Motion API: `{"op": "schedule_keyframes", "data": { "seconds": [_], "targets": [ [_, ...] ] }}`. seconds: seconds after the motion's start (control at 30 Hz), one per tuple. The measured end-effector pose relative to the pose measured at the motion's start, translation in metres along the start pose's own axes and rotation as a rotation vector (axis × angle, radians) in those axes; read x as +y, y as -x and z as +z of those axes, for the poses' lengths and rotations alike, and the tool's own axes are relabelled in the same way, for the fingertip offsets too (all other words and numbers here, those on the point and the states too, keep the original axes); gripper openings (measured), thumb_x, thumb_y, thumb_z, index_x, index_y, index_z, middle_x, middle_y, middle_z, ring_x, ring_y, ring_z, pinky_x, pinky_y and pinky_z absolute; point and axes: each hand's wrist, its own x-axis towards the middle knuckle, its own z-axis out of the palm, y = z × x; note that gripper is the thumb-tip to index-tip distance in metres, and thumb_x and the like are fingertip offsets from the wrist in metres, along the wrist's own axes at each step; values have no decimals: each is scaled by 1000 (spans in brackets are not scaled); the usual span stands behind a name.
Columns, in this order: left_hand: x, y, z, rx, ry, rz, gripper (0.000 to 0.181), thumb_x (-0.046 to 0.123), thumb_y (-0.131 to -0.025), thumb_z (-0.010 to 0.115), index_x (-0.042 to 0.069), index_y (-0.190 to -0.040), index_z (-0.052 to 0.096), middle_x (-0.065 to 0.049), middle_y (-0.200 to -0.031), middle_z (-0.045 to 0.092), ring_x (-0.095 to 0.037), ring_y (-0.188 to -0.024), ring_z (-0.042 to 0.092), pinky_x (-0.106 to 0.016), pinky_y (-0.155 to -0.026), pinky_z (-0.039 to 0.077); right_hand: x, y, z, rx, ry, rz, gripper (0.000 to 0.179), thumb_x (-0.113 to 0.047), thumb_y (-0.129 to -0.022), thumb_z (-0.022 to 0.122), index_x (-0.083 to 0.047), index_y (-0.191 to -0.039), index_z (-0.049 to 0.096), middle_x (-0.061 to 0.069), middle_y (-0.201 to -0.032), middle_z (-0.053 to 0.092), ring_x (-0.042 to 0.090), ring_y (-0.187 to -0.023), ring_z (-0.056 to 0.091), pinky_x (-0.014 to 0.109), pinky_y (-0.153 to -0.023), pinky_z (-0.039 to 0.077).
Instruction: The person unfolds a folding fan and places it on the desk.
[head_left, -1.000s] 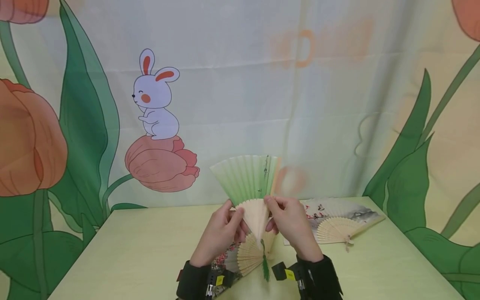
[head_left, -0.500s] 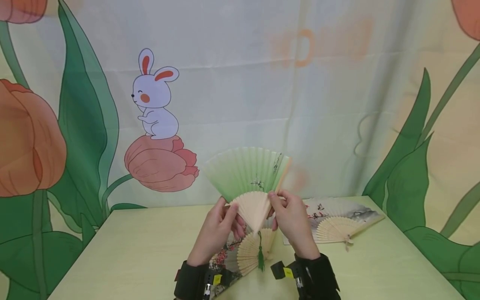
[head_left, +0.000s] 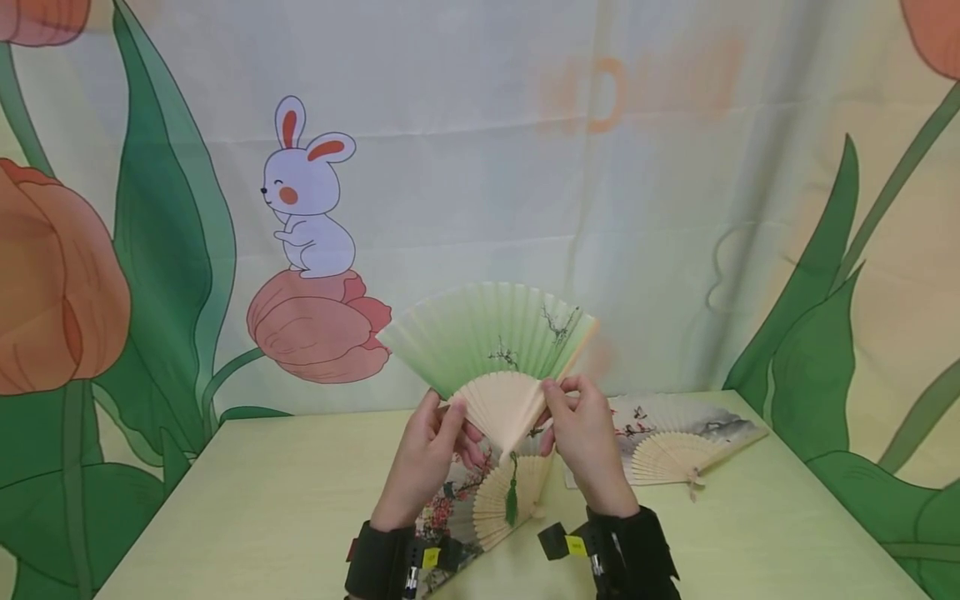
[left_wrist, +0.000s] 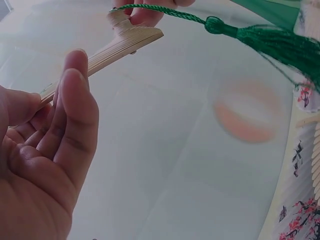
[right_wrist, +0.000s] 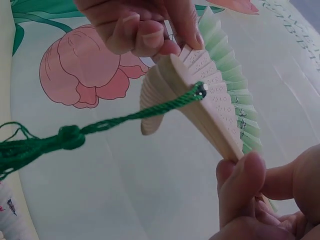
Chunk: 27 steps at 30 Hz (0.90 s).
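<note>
A green folding fan [head_left: 480,333] with pale wooden ribs is spread wide, held up above the table between both hands. My left hand [head_left: 423,450] pinches its left edge between thumb and fingers. At the other edge, my right hand [head_left: 585,437] pinches the outer rib. From the fan's pivot hangs a green tassel [head_left: 512,500], also large in the left wrist view and the right wrist view, where the tassel cord [right_wrist: 140,114] runs from the pivot pin. Small cut-out patterns show on the wooden ribs [right_wrist: 217,95].
Beneath the hands lies a spread grey fan with pink blossoms [head_left: 442,521]. Another spread fan, white with red blossoms [head_left: 675,450], rests at the table's back right. A printed curtain [head_left: 480,167] hangs behind the pale yellow table [head_left: 285,500].
The green fan has spread from a narrow wedge to a wide arc and risen slightly. The hands have moved a little apart, the left one leftward. Its tassel has swung left.
</note>
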Motion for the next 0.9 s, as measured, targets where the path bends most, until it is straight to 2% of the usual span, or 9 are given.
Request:
{"op": "schedule_keyframes", "data": {
  "seconds": [0.07,0.13,0.27,0.5,0.57,0.77,0.9],
  "targets": [
    [-1,0,0,6,6,6,26,18,-114,43,12,-138,50,-14,-85,65,-22,-64,68,-38,-58,60,0,0,0,-1,-23,-4,21,-22,-111,51,-1,-112,48,10,-76,66,16,-42,55,23,-41,33],
    [-1,0,-1,9,16,9,26,19,-114,43,11,-138,50,-16,-86,65,-22,-64,68,-39,-59,60,1,0,0,-4,-45,-7,20,-21,-111,51,-1,-111,46,10,-76,66,16,-42,55,23,-41,33],
    [-1,0,-1,16,28,9,25,20,-114,45,9,-135,54,-18,-86,65,-22,-64,67,-32,-56,57,1,0,-1,-6,-75,-5,18,-19,-112,50,-2,-110,44,10,-77,65,15,-42,55,22,-42,32],
    [1,1,-3,32,-3,-20,20,18,-112,48,3,-114,62,-12,-83,70,-36,-66,68,-27,-54,53,0,1,-1,-3,-88,6,17,-19,-112,48,-3,-110,42,11,-76,64,15,-43,57,21,-41,32],
    [1,1,-3,31,1,-23,20,17,-113,48,3,-116,62,-13,-83,70,-35,-66,69,-26,-54,54,0,1,-1,1,-95,8,17,-19,-112,49,-3,-110,41,11,-75,64,15,-43,57,21,-41,32],
    [2,1,-2,31,46,-28,23,14,-113,46,6,-130,58,-22,-85,68,-23,-63,68,-28,-55,56,-2,2,-2,13,-135,10,17,-18,-112,50,-4,-109,40,10,-72,65,15,-43,59,21,-41,35],
    [3,2,-1,34,63,-33,22,17,-113,45,5,-129,56,-24,-88,67,-20,-65,69,-33,-59,59,-3,2,-3,24,-155,6,19,-19,-111,51,-3,-110,41,9,-71,67,14,-43,60,21,-42,36]
  ]
}}
